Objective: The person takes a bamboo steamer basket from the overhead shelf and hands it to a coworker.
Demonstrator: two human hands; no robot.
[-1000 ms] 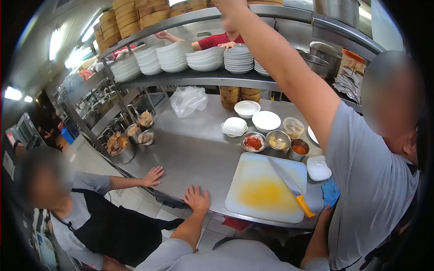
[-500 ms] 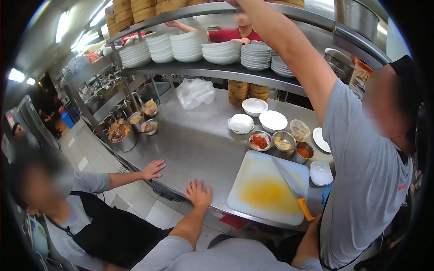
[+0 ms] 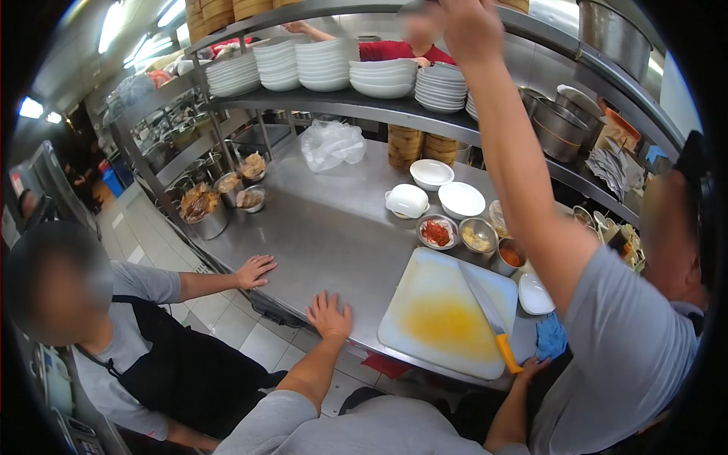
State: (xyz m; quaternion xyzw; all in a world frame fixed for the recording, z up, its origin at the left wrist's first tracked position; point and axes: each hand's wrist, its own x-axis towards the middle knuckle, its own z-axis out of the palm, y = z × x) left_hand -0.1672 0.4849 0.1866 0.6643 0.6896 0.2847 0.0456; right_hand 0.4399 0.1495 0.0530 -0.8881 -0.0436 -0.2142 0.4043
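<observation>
My left hand [image 3: 329, 315] lies flat on the front edge of the steel table [image 3: 318, 235], fingers spread, holding nothing. Beside the orange handle of a large knife [image 3: 485, 311], at the table's right front edge, rests my right hand [image 3: 533, 367]; its fingers are partly visible and look stretched out. The knife lies across a white cutting board [image 3: 402, 288] stained yellow in the middle. Just beyond my right hand is a crumpled blue cloth [image 3: 550, 337]. A small white dish [image 3: 535, 294] stands right of the board.
A co-worker's raised arm [image 3: 516, 152] crosses the right side. Another person's hand [image 3: 256, 271] rests left of mine. Behind the board stand bowls of red [image 3: 437, 232] and pale yellow food [image 3: 477, 235] and a sauce pot [image 3: 509, 256]. Stacked plates [image 3: 379, 80] fill the shelf above.
The co-worker on the right has leaned outward and lowered, the raised arm shifting right. This uncovers the blue cloth and more of my right hand. My left hand stays in place.
</observation>
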